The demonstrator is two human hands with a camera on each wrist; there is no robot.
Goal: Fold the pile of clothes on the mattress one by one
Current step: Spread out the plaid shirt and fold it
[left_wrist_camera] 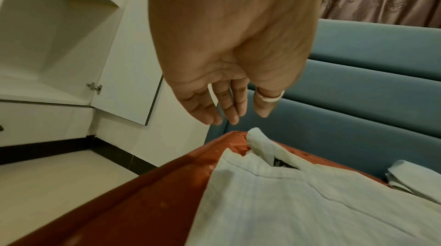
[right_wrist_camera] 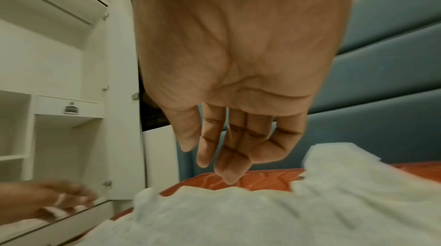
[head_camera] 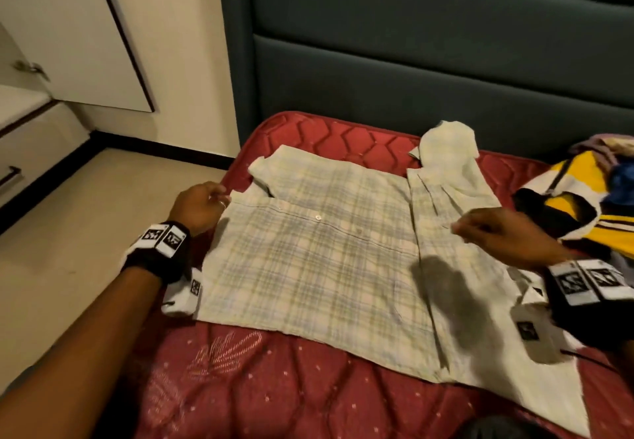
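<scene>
A pale plaid button-up shirt (head_camera: 326, 260) lies spread flat on the red mattress (head_camera: 274, 394), one sleeve folded in. Left hand (head_camera: 199, 205) hovers at its collar end, right hand (head_camera: 504, 236) above its other side, both loose-fingered, holding nothing. Clothes pile (head_camera: 583, 198) sits right

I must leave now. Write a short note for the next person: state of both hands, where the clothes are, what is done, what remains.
Left hand: open, holds nothing, at the collar end of the plaid shirt.
Right hand: open, fingers relaxed, holds nothing, above the shirt's right part.
The shirt lies spread flat, button side up, on the red mattress; one sleeve points toward the headboard.
The pile of unfolded clothes sits on the mattress, right of the shirt.
Done: shirt laid out.
Left: fold this shirt, then the pile, one by one.
</scene>
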